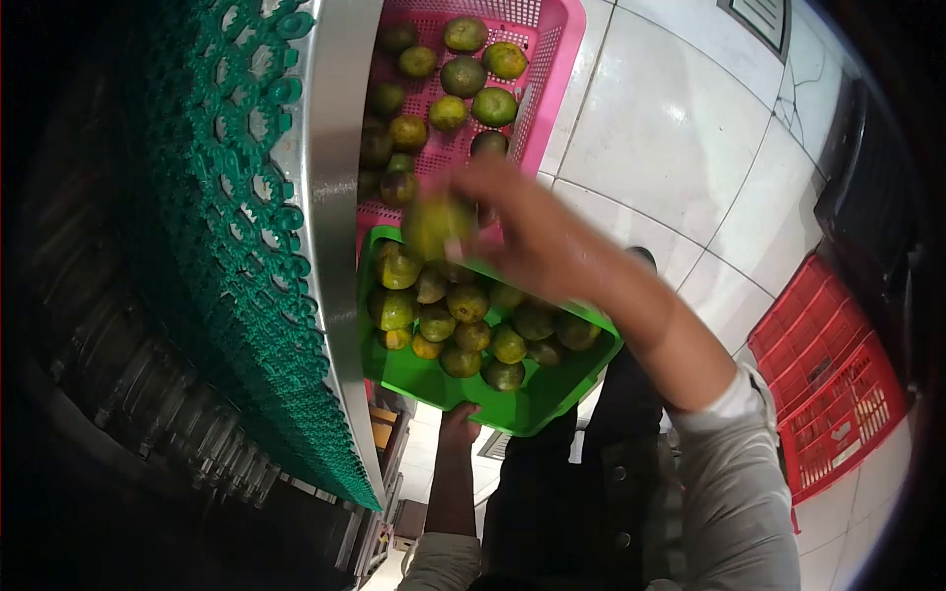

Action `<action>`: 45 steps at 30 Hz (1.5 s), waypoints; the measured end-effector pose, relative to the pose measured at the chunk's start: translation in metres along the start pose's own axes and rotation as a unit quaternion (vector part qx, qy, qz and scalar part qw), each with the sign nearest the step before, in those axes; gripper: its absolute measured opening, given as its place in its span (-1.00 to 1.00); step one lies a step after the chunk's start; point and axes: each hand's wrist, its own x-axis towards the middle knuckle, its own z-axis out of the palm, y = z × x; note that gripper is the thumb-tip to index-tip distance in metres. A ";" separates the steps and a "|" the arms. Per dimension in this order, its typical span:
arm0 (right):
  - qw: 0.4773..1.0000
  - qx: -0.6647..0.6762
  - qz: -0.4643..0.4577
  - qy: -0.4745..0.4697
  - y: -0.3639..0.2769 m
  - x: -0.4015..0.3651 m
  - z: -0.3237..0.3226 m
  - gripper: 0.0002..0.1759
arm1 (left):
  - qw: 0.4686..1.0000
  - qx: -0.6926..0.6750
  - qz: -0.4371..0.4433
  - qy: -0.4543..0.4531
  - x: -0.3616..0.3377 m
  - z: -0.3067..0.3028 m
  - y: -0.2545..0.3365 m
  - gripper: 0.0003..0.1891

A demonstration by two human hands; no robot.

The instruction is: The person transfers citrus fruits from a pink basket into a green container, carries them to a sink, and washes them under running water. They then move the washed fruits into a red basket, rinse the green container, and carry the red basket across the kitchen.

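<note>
My right hand (507, 222), smeared by motion, is closed on a green-yellow orange (434, 227). It is above the border between the green tray (429, 382) and the pink basket (570, 59). Several similar oranges (468, 302) lie piled in the green tray. More oranges (463, 76) are spread over the perforated floor of the pink basket. My left hand (460, 421) grips the near rim of the green tray, with part of its fingers hidden beneath it.
On the left is a metal-edged surface (340, 177) covered by green openwork matting (261, 227). A red crate (833, 379) stands on the white tiled floor (670, 108) at the right. Dark machinery parts (217, 453) show at the lower left.
</note>
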 end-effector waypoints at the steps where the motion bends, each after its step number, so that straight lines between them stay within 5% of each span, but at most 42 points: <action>1: 0.998 0.010 0.001 -0.061 -0.008 -0.018 0.008 -0.54 | 1.000 -0.001 0.000 0.000 0.000 0.011 0.001 -0.60; 6: 0.981 -0.055 0.042 -0.181 -0.007 -0.057 0.048 -0.48 | 0.995 -0.022 0.037 -0.088 0.000 0.033 0.006 -0.65; 8: 1.000 0.020 -0.002 -0.011 0.000 -0.026 0.036 -0.52 | 0.995 -0.017 0.038 -0.091 0.008 0.001 -0.002 -0.68; 10: 0.985 -0.153 -0.045 0.068 0.035 0.018 0.017 -0.54 | 0.995 -0.013 0.041 -0.094 0.008 -0.027 -0.002 -0.72; 12: 0.944 -0.222 0.218 -0.110 0.056 0.062 0.007 -0.57 | 0.988 0.109 -0.093 0.062 0.007 -0.041 0.006 -0.78; 14: 0.886 -0.377 0.233 -0.134 0.093 0.084 0.036 -0.72 | 0.995 0.075 -0.037 0.063 0.008 -0.003 0.003 -0.78; 18: 0.823 -0.388 0.369 -0.189 0.127 0.104 0.071 -0.67 | 0.994 0.089 0.028 0.063 0.004 0.010 0.004 -0.81; 21: 0.815 -0.379 0.366 -0.244 0.120 0.105 0.069 -0.64 | 0.983 0.161 -0.079 -0.048 0.000 -0.037 0.016 -0.75; 22: 0.831 -0.375 0.357 -0.202 0.125 0.104 0.069 -0.65 | 0.993 0.084 -0.051 0.067 0.002 -0.020 0.009 -0.73; 27: 0.875 -0.359 0.318 -0.064 0.125 0.085 0.065 -0.67 | 0.999 -0.004 0.043 -0.034 0.011 -0.011 0.001 -0.64; 31: 0.965 -0.216 0.130 0.072 0.070 0.051 0.019 -0.66 | 0.998 -0.026 0.017 -0.058 0.014 -0.024 -0.001 -0.60; 35: 0.989 0.061 0.122 -0.052 -0.028 -0.019 -0.008 -0.61 | 0.991 -0.034 0.027 -0.128 0.017 -0.015 -0.002 -0.57; 37: 0.976 -0.040 0.124 -0.174 -0.031 -0.053 0.012 -0.57 | 0.987 -0.031 0.033 -0.155 0.015 0.000 -0.001 -0.57; 39: 0.966 -0.047 0.152 -0.204 -0.034 -0.068 0.021 -0.56 | 0.994 -0.047 0.047 -0.085 0.012 0.006 -0.004 -0.56; 40: 0.953 -0.050 0.180 -0.238 -0.035 -0.070 0.023 -0.55 | 0.977 -0.057 0.067 -0.192 0.013 0.017 0.000 -0.54; 42: 0.976 0.010 0.184 -0.116 -0.022 -0.052 0.012 -0.57 | 0.992 -0.013 0.043 -0.118 0.016 -0.008 -0.004 -0.52; 43: 0.995 -0.044 0.085 0.037 -0.013 -0.036 0.005 -0.63 | 0.998 0.030 0.017 -0.045 0.015 -0.018 -0.004 -0.51; 45: 0.972 -0.203 0.044 0.114 0.032 0.006 -0.007 -0.71 | 0.999 0.051 0.017 -0.009 0.009 -0.009 0.000 -0.52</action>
